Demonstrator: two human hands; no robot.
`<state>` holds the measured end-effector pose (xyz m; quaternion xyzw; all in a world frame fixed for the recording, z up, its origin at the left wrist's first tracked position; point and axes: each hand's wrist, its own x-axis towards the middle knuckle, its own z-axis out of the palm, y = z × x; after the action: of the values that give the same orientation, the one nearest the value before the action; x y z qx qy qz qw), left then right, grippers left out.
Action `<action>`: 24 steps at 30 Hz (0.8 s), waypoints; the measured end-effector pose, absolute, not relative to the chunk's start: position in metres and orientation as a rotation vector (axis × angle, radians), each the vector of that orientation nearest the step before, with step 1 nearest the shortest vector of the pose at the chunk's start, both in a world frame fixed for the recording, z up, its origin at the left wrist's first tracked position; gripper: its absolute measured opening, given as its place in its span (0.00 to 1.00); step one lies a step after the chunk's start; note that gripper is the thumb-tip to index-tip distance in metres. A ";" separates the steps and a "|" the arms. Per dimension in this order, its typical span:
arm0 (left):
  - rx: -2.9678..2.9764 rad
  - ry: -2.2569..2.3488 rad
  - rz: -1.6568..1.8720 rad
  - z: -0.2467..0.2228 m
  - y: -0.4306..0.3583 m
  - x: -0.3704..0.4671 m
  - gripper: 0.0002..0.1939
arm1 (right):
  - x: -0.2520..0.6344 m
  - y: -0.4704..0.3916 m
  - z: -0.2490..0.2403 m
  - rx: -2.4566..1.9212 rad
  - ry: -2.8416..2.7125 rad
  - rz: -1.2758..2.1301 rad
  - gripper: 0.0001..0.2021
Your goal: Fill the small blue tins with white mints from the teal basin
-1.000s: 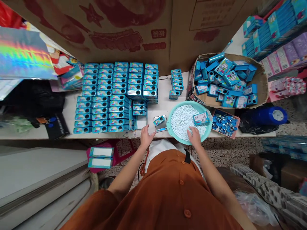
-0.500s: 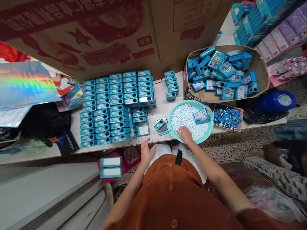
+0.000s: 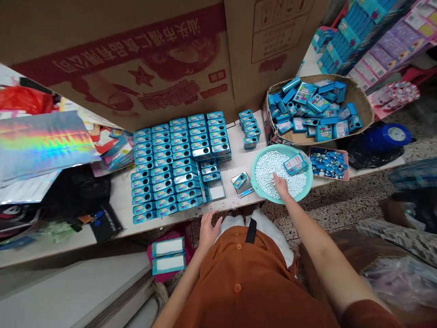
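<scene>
I see the left hand [image 3: 209, 230] open, empty. The right hand [image 3: 281, 186], half-curled, touches candies [image 3: 269, 165]; I can't tell if it holds any.

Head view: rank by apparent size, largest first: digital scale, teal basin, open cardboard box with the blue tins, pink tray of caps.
1. Open cardboard box
2. Teal basin
3. Pink tray
4. Digital scale, partly covered by a tin
</scene>
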<state>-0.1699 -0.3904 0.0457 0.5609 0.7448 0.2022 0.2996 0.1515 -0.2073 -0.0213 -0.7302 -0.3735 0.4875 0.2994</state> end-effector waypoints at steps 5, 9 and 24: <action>1.514 1.862 0.497 0.039 -0.395 -0.190 0.15 | 0.148 -0.205 -0.003 -1.512 -0.058 1.659 0.18; 1.549 1.777 0.446 0.032 -0.394 -0.204 0.16 | 0.149 -0.216 0.010 -1.278 0.198 1.706 0.12; 1.508 1.713 0.467 0.025 -0.400 -0.232 0.18 | 0.124 -0.228 0.033 -0.957 0.413 1.602 0.09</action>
<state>-0.2318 -0.3997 0.0246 0.5948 0.6754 0.1841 0.3950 0.1239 -0.2283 0.0331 -0.4087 0.1764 0.6847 0.5770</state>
